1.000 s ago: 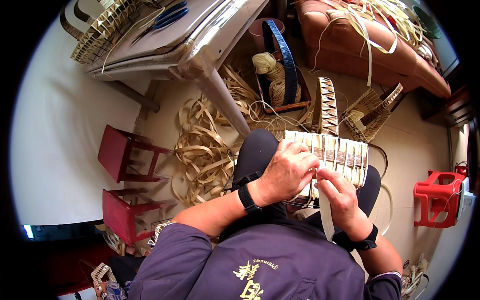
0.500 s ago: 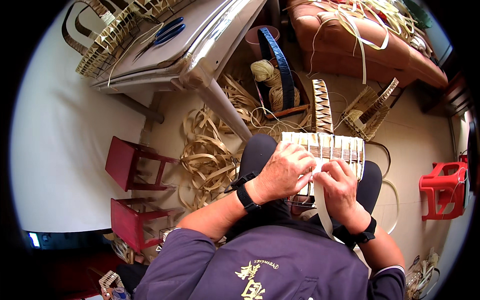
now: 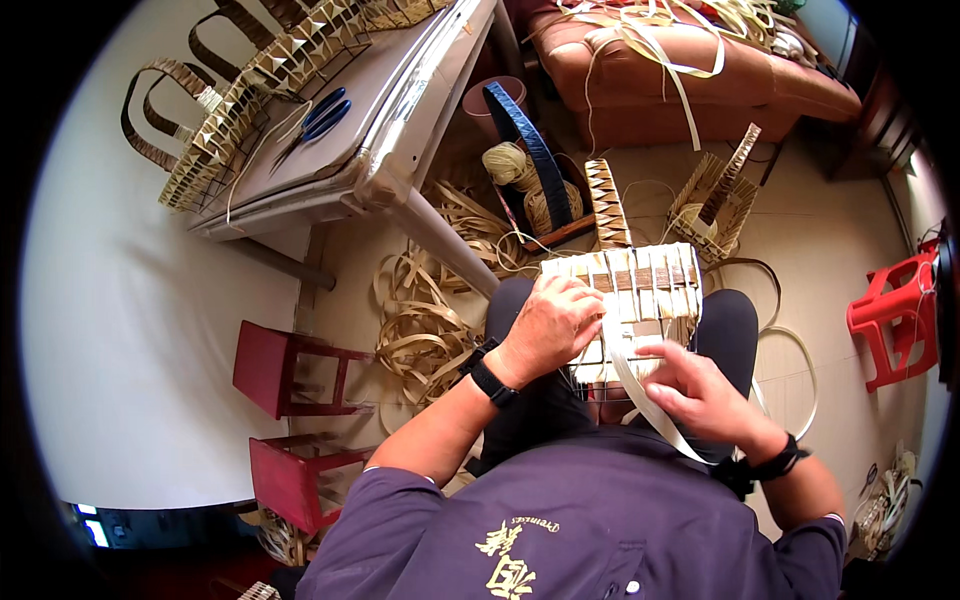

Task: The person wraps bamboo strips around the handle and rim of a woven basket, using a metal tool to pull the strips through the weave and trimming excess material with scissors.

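A woven basket [image 3: 648,282] with a zigzag-patterned upright handle [image 3: 606,204] rests on my lap, its dark wire frame showing at the bottom. My left hand [image 3: 560,328] is closed on the basket's left part, fingers bent over its side; the fingertips are partly hidden. From beside those fingertips a pale flat strip [image 3: 640,388] runs down and curves to the right past my lap. My right hand [image 3: 708,394] hovers just right of the strip, thumb and forefinger apart, with nothing visible between them. The forefinger is slightly blurred.
Left, a table [image 3: 345,165] holds blue-handled scissors [image 3: 325,115] and several baskets. Tan strips [image 3: 425,340] lie heaped on the floor. Beyond my knees are a blue-handled basket [image 3: 545,150] with yarn and another basket [image 3: 715,205]. Stools flank me: dark red [image 3: 275,370], bright red [image 3: 895,320].
My right hand has left the basket's front and moved down and right, its fingers spreading. My left hand stays on the basket. The view has shifted a little.
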Demonstrator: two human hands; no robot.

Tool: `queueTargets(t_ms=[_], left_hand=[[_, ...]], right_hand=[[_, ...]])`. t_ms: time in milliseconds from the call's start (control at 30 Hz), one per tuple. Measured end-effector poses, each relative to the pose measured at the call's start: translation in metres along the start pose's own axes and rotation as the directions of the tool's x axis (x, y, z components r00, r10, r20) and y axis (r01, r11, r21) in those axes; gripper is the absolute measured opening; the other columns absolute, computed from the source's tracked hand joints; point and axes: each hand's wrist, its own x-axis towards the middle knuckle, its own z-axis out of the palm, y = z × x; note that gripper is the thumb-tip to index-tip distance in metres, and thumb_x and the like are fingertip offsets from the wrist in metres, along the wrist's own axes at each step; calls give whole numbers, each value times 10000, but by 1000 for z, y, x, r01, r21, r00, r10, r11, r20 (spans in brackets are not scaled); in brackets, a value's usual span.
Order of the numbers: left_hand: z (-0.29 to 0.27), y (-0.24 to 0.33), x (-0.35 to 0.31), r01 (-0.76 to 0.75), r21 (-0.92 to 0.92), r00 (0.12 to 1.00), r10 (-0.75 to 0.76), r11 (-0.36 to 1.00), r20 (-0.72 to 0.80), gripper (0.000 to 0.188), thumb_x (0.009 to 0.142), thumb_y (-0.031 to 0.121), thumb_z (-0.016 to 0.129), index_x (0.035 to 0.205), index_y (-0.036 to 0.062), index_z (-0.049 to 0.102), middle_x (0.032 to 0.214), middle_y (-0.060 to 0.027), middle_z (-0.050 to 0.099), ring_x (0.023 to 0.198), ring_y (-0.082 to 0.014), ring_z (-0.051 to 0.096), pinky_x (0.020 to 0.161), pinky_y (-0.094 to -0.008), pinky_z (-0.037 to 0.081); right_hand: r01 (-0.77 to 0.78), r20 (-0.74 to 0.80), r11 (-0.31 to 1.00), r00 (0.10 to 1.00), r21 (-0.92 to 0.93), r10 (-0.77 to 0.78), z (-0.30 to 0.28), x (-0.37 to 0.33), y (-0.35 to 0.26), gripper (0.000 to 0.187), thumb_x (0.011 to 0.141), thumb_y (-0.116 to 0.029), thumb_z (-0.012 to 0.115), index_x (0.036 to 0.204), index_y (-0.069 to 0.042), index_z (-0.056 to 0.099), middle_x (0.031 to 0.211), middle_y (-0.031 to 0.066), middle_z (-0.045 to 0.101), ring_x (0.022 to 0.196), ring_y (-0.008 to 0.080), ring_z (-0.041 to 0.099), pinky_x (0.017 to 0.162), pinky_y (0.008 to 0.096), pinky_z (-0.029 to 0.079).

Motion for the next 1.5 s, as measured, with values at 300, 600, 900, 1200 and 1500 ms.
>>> queueTargets(t_ms=[300, 600, 900, 1200, 1500], left_hand=[[-1, 19, -5, -84, 158, 996, 88, 984, -20, 269, 907, 160, 782, 1170, 104, 765, 1094, -58, 787, 1057, -265, 704, 1079, -461, 463], [-6, 29, -10, -28, 86, 1000, 29, 996, -10, 311, 962, 210, 736, 1255, 108, 753, 1056, -99, 747, 1064, -286, 676, 1009, -450, 459], [-76, 13, 24, 215, -379, 973, -164, 900, 163, 557, 997, 211, 790, 1473, -16, 611, 1416, -199, 705, 1327, -284, 676, 1143, -405, 523], [-6, 49, 140, 59, -113, 938, -16, 992, 347, 630, 1019, 408, 742, 1465, -13, 599, 1361, -273, 694, 1290, -394, 672, 1097, -444, 537], [62, 109, 179, -90, 185, 933, 18, 979, 359, 336, 861, 316, 786, 1072, 54, 799, 1037, -161, 708, 1059, -358, 703, 952, -473, 577]], right_hand=[[-223, 264, 965, 947, 137, 181, -50, -89, -73, 646, 891, -44, 881, 1462, 24, 586, 1011, 48, 735, 929, 121, 696, 858, 287, 551], [48, -244, 945, 961, -325, -133, -32, -82, -127, 545, 762, 99, 743, 1285, -49, 711, 732, -32, 485, 636, 55, 461, 587, 272, 372], [664, 338, 745, 688, 64, -642, -112, -165, -121, 108, 851, -13, 810, 933, 43, 851, 663, 73, 633, 495, 148, 580, 415, 290, 376], [380, -784, 899, 480, -220, -395, -204, -272, -14, 211, 1041, -64, 627, 1237, -59, 705, 744, -83, 458, 587, 7, 350, 532, 206, 235], [269, -856, 962, 487, -41, -173, -198, -271, 47, 128, 1015, -20, 610, 1073, -37, 723, 745, -87, 503, 576, 0, 382, 524, 196, 283]])
